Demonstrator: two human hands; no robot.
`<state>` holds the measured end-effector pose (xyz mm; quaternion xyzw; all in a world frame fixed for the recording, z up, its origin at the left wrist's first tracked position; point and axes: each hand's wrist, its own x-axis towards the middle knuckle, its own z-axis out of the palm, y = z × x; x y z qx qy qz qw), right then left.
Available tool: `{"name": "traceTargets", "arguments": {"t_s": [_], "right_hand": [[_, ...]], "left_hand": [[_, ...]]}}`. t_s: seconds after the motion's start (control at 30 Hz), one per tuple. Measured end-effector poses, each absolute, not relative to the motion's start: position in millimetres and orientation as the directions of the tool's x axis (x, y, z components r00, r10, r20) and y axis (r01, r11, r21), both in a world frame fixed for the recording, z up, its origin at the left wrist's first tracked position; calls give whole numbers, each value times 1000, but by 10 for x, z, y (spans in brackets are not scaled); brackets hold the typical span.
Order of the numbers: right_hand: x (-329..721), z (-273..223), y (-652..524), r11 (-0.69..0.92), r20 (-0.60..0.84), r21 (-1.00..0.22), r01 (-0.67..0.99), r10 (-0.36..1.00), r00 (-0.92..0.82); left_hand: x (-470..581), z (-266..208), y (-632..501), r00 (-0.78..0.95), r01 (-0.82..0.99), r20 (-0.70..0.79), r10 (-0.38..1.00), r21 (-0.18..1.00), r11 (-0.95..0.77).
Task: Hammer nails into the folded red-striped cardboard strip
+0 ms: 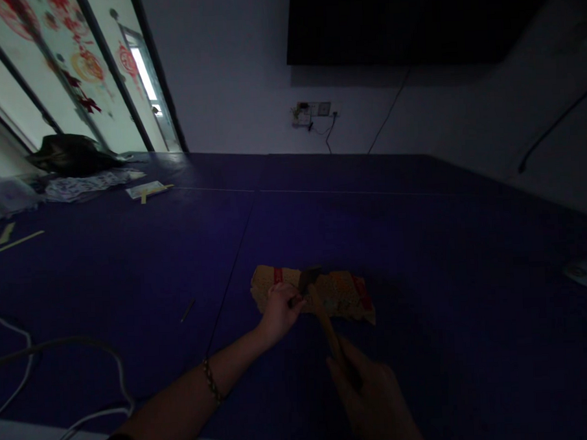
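Observation:
On the dark blue table lies a tan piece of cardboard (338, 289) with red marks and ragged edges. My left hand (280, 309) rests at its left half, thumb and fingers pinched together; what they hold, if anything, is too small and dark to name. My right hand (371, 388), in shadow, is wrapped round the wooden handle of a hammer (326, 319). The hammer's dark metal head is over the middle of the cardboard, just right of my left fingertips. I cannot tell whether the head touches anything.
A thin stick-like thing (187, 310) lies left of the cardboard. White and dark cables (120, 370) loop at the lower left. A black bag (71, 155), papers (90, 183) and pale strips (15, 244) are farther left. Sockets (313, 112) and a dark screen (402, 24) are on the wall.

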<state>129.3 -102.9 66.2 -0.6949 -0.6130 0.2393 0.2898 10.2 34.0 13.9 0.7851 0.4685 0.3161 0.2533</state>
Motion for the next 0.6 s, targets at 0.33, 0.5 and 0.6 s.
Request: {"name": "traceTargets", "arguments": {"t_s": [0.33, 0.5, 0.6], "right_hand": [[1278, 621, -1047, -130, -18, -706, 696, 986, 166], [1213, 700, -1084, -94, 47, -767, 635, 978, 203], [1204, 757, -1133, -75, 111, -795, 601, 958, 266]], "left_hand": [[105, 110, 339, 351, 540, 293, 889, 712, -448], [112, 123, 327, 353, 604, 271, 895, 665, -440], [116, 145, 318, 351, 632, 249, 903, 648, -425]]}}
